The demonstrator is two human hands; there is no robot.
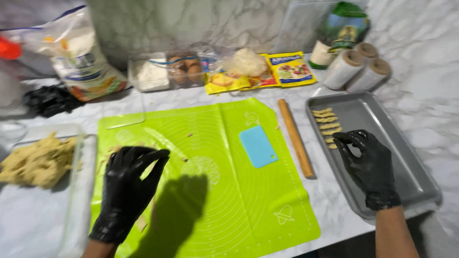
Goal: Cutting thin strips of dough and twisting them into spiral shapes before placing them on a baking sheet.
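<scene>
Hovering over the green mat (229, 200), the black-gloved left hand (126, 188) has its fingers loosely curled and holds nothing. The gloved right hand (368, 167) reaches into the grey tray (411, 167), fingertips pinched at the nearest of the dough strips (327, 125) lined along its far-left side. A clear container (79, 191) at left holds a dough lump (38, 162).

I see a white marbled surface (420, 95). Directly on it: green silicone mat (229, 200), wooden rolling pin (296, 137), grey baking tray (406, 162), clear dough container (76, 191), three film rolls (356, 69), yellow packets (260, 71).
</scene>
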